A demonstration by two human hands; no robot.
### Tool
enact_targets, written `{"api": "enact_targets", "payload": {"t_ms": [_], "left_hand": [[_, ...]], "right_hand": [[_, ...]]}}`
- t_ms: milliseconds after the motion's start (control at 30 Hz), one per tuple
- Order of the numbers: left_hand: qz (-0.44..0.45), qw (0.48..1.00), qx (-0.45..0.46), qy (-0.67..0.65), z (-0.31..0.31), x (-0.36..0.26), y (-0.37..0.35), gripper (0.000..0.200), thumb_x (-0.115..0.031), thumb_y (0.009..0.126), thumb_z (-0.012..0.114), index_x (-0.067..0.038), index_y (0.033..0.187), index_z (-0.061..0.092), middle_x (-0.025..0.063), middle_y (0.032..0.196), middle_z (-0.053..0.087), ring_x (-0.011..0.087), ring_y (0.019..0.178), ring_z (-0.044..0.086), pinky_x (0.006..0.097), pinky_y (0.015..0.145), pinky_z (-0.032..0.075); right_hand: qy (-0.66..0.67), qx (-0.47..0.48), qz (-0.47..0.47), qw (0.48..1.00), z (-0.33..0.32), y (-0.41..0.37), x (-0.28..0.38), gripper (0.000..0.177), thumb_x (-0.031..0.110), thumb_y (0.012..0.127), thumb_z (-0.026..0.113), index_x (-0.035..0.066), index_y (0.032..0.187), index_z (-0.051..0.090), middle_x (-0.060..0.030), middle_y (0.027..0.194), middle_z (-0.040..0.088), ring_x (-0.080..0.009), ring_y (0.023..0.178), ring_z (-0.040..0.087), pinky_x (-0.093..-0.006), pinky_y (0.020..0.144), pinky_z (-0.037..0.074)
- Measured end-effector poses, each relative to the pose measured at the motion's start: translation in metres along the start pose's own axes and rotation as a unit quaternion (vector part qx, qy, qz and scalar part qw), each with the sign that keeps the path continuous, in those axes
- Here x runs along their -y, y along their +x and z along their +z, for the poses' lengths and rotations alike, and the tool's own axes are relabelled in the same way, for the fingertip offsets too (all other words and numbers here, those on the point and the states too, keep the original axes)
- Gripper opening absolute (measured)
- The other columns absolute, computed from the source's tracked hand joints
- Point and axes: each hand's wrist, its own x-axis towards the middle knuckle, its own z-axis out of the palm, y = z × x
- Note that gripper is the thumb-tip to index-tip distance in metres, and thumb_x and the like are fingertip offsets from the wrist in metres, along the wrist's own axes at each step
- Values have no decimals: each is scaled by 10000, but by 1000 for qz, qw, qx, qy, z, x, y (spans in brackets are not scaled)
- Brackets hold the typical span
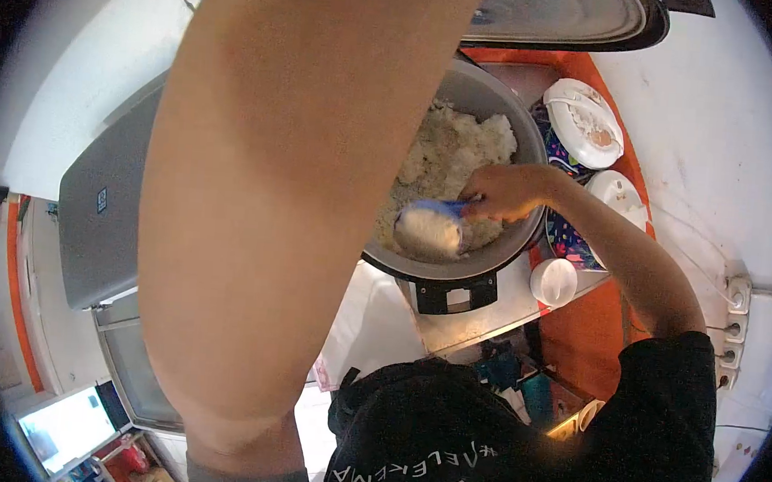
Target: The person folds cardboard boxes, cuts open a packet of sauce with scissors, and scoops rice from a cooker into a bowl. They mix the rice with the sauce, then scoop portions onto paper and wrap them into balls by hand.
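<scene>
My right hand reaches into a large grey pot and is closed on a blue rice scoop. White rice heaps in the scoop, slightly blurred. More cooked rice lies clumped around it in the pot, thickest on the far side. My left arm rises through the foreground and covers the pot's left part. The left hand is beyond the top of the view. Above the pot, a lid is tilted up with its inner side showing.
Two white-lidded containers with dark floral sides, one behind the other, stand right of the pot. A white cup sits at the counter's near edge. Plugged sockets line the right wall. A lit screen is at lower left.
</scene>
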Motion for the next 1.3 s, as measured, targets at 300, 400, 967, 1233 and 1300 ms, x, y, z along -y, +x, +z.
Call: {"api": "enact_targets", "payload": {"t_ms": [300, 400, 967, 1233, 1300], "left_hand": [[-2, 1000, -10, 4, 6, 0, -4, 445, -371, 867, 731, -22, 1132, 652, 174, 970, 697, 248, 789, 681, 347, 748, 570], [-2, 1000, -16, 7, 9, 0, -5, 441, -374, 870, 728, -23, 1127, 654, 173, 966, 698, 248, 785, 682, 348, 745, 571], [-4, 999, -31, 11, 14, -2, -11, 421, -389, 883, 713, -31, 1101, 668, 168, 945, 705, 244, 764, 689, 349, 730, 577], [-10, 999, -38, 10, 11, 0, -12, 414, -396, 889, 706, -35, 1088, 675, 165, 935, 708, 242, 754, 692, 350, 723, 579], [-10, 999, -42, 9, 9, -1, -12, 412, -398, 890, 704, -36, 1085, 677, 164, 933, 708, 242, 752, 693, 350, 722, 580]], "right_hand": [[-236, -254, 9, 938, 31, 26, -5, 286, 186, 926, 579, -42, 1069, 676, -248, 853, 696, -388, 858, 705, -501, 769, 563], [-199, -191, 38, 960, 36, 55, -18, 263, 137, 886, 592, -66, 1031, 676, -250, 852, 698, -400, 880, 707, -500, 776, 571], [-163, -111, 0, 980, 29, -3, 52, 325, 233, 917, 593, -69, 992, 686, -263, 913, 706, -417, 903, 703, -500, 803, 553], [-102, -137, -27, 985, 31, -11, 40, 306, 242, 955, 561, -48, 969, 658, -266, 911, 697, -412, 823, 700, -501, 749, 543], [-66, -100, -59, 991, 25, -2, 27, 328, 276, 969, 565, -40, 986, 651, -235, 875, 692, -359, 730, 684, -465, 680, 536]]}}
